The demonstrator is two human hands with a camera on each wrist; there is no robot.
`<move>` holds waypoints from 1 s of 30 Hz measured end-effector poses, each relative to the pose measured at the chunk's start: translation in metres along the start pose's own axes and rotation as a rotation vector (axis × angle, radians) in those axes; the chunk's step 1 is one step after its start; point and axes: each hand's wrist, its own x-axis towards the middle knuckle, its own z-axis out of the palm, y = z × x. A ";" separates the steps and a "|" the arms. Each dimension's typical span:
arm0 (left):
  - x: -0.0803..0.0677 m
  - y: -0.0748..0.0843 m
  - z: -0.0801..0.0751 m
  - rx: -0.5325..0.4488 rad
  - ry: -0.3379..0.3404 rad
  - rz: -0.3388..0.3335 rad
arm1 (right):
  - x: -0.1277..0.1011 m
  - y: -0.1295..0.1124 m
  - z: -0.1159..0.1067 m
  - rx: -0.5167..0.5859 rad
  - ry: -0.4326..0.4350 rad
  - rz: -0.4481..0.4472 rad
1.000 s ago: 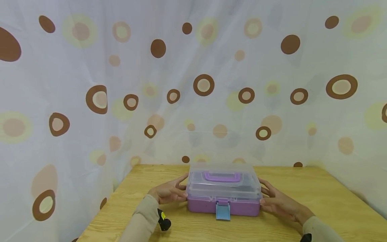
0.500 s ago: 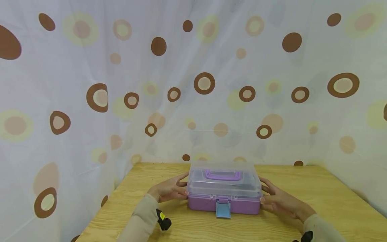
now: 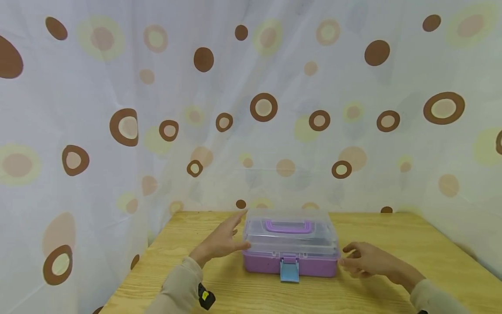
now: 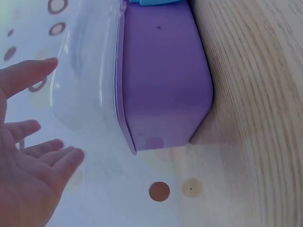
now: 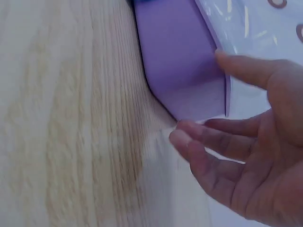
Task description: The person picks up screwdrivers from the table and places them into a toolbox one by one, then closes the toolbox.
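Observation:
A plastic storage box (image 3: 266,264) with a purple base, a clear lid (image 3: 259,243) and a purple carry handle (image 3: 289,227) sits on the table. Its pale blue latch (image 3: 289,271) hangs folded down at the front. Beside the lid's left end is my left hand (image 3: 219,240), fingers spread and holding nothing; the left wrist view shows its fingertips (image 4: 71,161) apart from the box. My right hand (image 3: 372,261) is at the box's right end with loosely bent fingers and nothing held. In the right wrist view its thumb (image 5: 246,68) is close to the purple rim; contact is unclear.
The wooden table (image 3: 204,301) extends around the box on all sides. A patterned curtain (image 3: 251,78) hangs behind the table and along both sides. Each sleeve cuff carries a black strap piece, as on the left wrist strap (image 3: 205,297).
Both hands have come off the box's ends. The left hand has risen and spread its fingers; the right hand has drawn back to the right. The box stays where it was.

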 end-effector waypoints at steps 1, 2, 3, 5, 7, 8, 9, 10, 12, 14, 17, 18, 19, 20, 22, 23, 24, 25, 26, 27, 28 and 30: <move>0.001 0.003 0.002 0.049 0.028 0.048 | -0.002 -0.002 0.002 -0.019 -0.007 0.004; 0.001 0.006 0.003 0.097 0.056 0.091 | -0.004 -0.005 0.004 -0.034 -0.018 0.000; 0.002 0.009 0.005 0.142 0.081 0.125 | -0.005 -0.007 0.007 -0.045 -0.030 -0.008; 0.003 0.013 0.009 0.198 0.114 0.187 | -0.007 -0.013 0.013 -0.062 -0.057 -0.035; 0.005 0.016 0.012 0.233 0.132 0.241 | -0.009 -0.018 0.021 -0.070 -0.084 -0.063; 0.006 0.018 0.013 0.242 0.137 0.266 | -0.009 -0.020 0.025 -0.071 -0.105 -0.082; 0.007 0.020 0.015 0.253 0.141 0.288 | -0.010 -0.021 0.029 -0.072 -0.129 -0.102; 0.008 0.021 0.016 0.263 0.147 0.309 | -0.010 -0.022 0.033 -0.076 -0.152 -0.120; 0.011 0.025 0.020 0.288 0.156 0.337 | -0.008 -0.024 0.042 -0.084 -0.190 -0.156; 0.015 0.030 0.023 0.305 0.158 0.356 | -0.006 -0.025 0.051 -0.080 -0.208 -0.176; 0.020 0.038 0.028 0.344 0.130 0.377 | 0.001 -0.029 0.062 -0.063 -0.216 -0.189; 0.022 0.040 0.030 0.361 0.116 0.381 | 0.003 -0.031 0.065 -0.055 -0.214 -0.186; 0.024 0.043 0.032 0.377 0.101 0.382 | 0.006 -0.032 0.068 -0.041 -0.209 -0.180; 0.025 0.045 0.034 0.391 0.086 0.383 | 0.008 -0.033 0.071 -0.032 -0.204 -0.181; 0.028 0.047 0.038 0.420 0.067 0.373 | 0.014 -0.035 0.078 -0.031 -0.195 -0.182; 0.029 0.048 0.041 0.426 0.059 0.362 | 0.016 -0.036 0.081 -0.035 -0.185 -0.181; 0.030 0.047 0.043 0.438 0.056 0.353 | 0.019 -0.036 0.084 -0.046 -0.172 -0.189; 0.031 0.047 0.046 0.452 0.051 0.347 | 0.021 -0.037 0.088 -0.053 -0.162 -0.193; 0.032 0.046 0.049 0.471 0.044 0.338 | 0.023 -0.037 0.091 -0.060 -0.150 -0.199; 0.032 0.044 0.052 0.503 0.034 0.328 | 0.024 -0.038 0.094 -0.057 -0.139 -0.193; 0.031 0.043 0.055 0.544 0.025 0.323 | 0.026 -0.038 0.097 -0.053 -0.125 -0.186; 0.030 0.041 0.060 0.648 0.004 0.319 | 0.028 -0.038 0.101 -0.028 -0.110 -0.161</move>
